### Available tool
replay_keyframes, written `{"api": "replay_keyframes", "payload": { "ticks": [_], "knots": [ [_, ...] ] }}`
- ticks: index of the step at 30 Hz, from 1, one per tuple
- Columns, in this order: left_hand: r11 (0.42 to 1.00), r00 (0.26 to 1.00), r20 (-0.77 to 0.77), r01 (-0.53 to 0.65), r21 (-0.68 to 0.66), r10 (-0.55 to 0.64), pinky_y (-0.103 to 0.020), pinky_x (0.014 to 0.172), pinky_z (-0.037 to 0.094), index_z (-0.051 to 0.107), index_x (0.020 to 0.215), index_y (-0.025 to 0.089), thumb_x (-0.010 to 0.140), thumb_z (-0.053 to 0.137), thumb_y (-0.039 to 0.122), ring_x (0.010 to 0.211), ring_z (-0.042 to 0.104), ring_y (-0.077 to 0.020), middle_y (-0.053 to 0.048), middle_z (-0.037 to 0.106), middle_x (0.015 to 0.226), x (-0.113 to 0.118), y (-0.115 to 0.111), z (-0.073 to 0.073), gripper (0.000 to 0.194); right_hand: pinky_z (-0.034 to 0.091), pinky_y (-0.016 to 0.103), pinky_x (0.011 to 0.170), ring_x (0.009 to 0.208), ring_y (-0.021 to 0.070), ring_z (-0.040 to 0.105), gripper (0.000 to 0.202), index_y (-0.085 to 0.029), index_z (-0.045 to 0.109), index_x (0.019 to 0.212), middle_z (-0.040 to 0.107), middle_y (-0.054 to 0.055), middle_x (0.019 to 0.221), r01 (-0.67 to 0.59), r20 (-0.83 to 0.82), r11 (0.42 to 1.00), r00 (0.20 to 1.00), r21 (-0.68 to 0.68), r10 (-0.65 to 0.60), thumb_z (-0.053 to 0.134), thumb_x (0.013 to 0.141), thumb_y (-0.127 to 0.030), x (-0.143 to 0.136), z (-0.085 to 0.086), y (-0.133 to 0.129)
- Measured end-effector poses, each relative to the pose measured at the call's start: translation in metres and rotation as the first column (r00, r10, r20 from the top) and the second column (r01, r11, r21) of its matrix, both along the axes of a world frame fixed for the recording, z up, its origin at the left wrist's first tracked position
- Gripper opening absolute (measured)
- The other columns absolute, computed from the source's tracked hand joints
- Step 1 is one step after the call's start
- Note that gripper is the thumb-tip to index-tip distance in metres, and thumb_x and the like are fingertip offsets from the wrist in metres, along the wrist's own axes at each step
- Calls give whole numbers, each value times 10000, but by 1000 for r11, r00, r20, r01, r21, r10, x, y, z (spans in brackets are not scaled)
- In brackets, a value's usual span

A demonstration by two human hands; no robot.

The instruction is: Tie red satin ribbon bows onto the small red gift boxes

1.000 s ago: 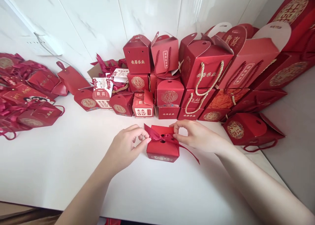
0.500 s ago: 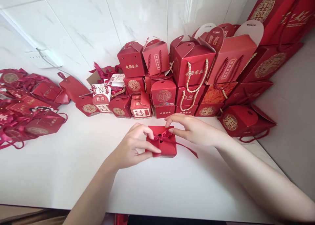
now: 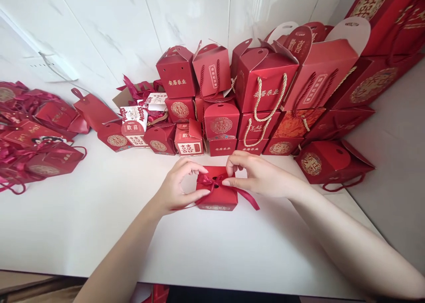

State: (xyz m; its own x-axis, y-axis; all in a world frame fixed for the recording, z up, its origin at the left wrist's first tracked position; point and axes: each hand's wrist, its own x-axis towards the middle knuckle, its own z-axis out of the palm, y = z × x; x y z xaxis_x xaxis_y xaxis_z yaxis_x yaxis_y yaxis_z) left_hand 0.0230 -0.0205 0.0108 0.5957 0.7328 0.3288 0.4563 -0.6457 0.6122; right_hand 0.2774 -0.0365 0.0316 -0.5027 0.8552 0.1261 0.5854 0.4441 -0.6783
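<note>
1. The small red box (image 3: 222, 200) stands upright on the white table (image 3: 99, 232), between the two hands and in front of the stacked boxes (image 3: 221, 122). On its top, the dark red ribbon (image 3: 247, 198) makes a bow beside two dark holes.

2. The left hand (image 3: 176, 187) is at the left side of the box. Its thumb and index finger are spread apart, in the form of a letter C, with the left part of the bow between the tips. The other fingers are mostly hidden.

3. The right hand (image 3: 255, 174) comes from the other side. Its thumb tip is at the right part of the bow, and the index finger is bent close to it. It cannot be told whether the ribbon is pinched there.

4. The box seems to be made of thin, folded card, so it is probably light and quite stiff along the edges. The top flaps may bend inward under strong pressure; a steady hold on the lower side walls would be safer.

5. The ribbon looks shiny, and therefore it is likely soft and rather slippery. It does not break easily, one may suppose, but the bow could become loose. The loops are best taken close to the knot, with thumb and index finger, gently and evenly.
</note>
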Motion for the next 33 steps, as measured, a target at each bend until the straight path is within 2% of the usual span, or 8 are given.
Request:
{"api": "replay_keyframes", "payload": {
  "ticks": [5,9,13,16,20,24,27,33],
  "knots": [
    [998,999,-2,37,-53,-37,-360,918,443,544,1122,226,798,660,189,1012,509,-204,-55,542,1086,3,-5,3,346,420,303,808,892,182,536,175,-202,582,993,570,40,959,-128,-47,978,989,165,138,657,871,-303,-14,3,-12],
    [995,1000,-2,-17,-101,17,-341,861,434,541,1086,220,857,517,134,951,493,-188,-48,546,1044,0,-2,4,245,380,339,894,972,198,536,225,-206,594,1105,596,56,1042,-283,76,922,959,263,273,612,912,-319,-28,-2,-21],
    [990,999,-22,-51,-135,48,-308,766,416,547,879,199,867,566,213,838,474,-164,-21,515,903,3,-1,1,27,376,319,805,865,177,539,182,-179,619,1045,636,51,953,-361,209,865,930,348,303,461,993,-251,-37,-12,-21],
    [977,1000,-8,-20,-214,19,-287,696,393,528,733,184,865,601,284,732,439,-138,1,467,803,4,-2,1,181,373,305,768,801,165,523,247,-163,621,948,647,43,893,-402,252,843,911,358,327,398,1015,-244,-35,-11,-21],
    [954,999,25,34,-298,-28,-281,659,372,558,697,182,872,598,296,672,402,-131,16,430,714,1,-3,4,213,370,291,741,782,164,495,186,-172,583,896,619,33,857,-416,313,853,894,317,320,434,994,-225,-28,-3,-21],
    [954,993,80,104,-280,-85,-304,786,412,528,783,187,830,628,248,805,479,-154,-9,475,865,-1,-2,5,126,362,284,728,760,155,477,112,-182,521,850,574,16,826,-409,365,872,881,269,301,473,945,-147,-20,4,-21],
    [958,994,64,108,-266,-94,-312,814,412,459,842,202,774,621,161,854,466,-167,-14,458,913,-1,-1,3,180,352,288,713,741,154,476,125,-195,485,839,551,5,806,-393,413,889,868,235,275,495,887,-80,-14,8,-21],
    [965,995,75,-43,-259,64,-299,784,387,409,813,209,748,478,42,818,423,-154,-5,450,888,4,0,-3,192,357,293,717,713,151,486,104,-207,453,838,564,-3,812,-337,417,921,879,197,233,495,910,-145,-6,14,-22]
  ]
}}
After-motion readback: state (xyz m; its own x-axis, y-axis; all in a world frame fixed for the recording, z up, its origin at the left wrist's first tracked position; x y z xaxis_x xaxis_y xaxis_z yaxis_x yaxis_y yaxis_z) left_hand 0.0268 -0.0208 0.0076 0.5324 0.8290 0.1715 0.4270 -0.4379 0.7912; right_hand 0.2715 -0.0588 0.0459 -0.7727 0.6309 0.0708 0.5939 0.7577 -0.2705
